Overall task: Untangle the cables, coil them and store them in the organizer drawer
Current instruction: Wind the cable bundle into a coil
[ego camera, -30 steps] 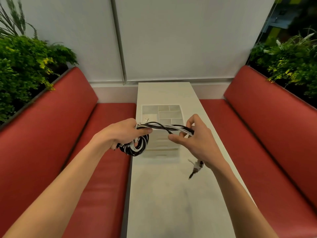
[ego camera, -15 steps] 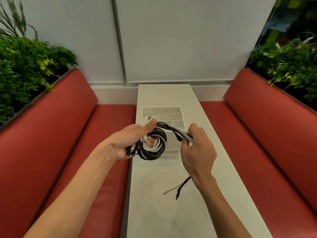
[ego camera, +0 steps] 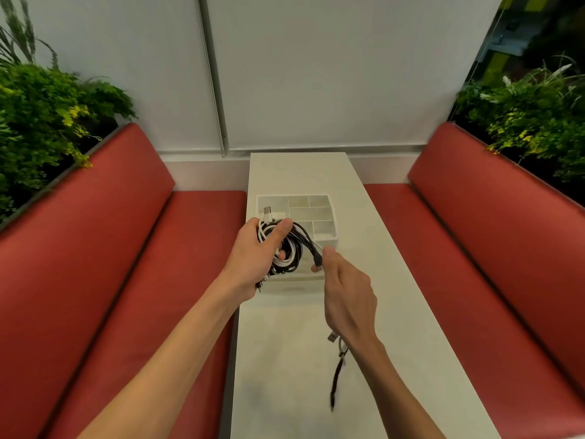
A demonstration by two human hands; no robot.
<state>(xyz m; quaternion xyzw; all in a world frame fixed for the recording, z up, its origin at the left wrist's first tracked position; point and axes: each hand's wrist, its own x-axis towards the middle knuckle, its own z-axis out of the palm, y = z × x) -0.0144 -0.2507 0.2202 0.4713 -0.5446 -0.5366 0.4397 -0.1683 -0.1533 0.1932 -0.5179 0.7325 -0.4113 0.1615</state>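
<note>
A bundle of black and white cables (ego camera: 289, 251) is coiled in loops and held above the near edge of a white organizer (ego camera: 326, 239) with a compartmented top. My left hand (ego camera: 256, 258) grips the coil, thumb over its loops; a white USB plug (ego camera: 267, 212) sticks up behind it. My right hand (ego camera: 346, 289) pinches the strands that leave the coil on its right side. Loose cable ends (ego camera: 337, 369), one black and one with a silver plug, hang below my right wrist over the table.
The organizer stands on a narrow white table (ego camera: 285, 375) running away from me. Red padded benches (ego camera: 133, 280) (ego camera: 493, 248) flank it, with green plants (ego camera: 41, 122) behind each backrest and a white wall at the far end.
My left hand has turned and lifted the coil up in front of the organizer. My right hand has slid down and nearer, and the dangling ends have swung under its wrist.
</note>
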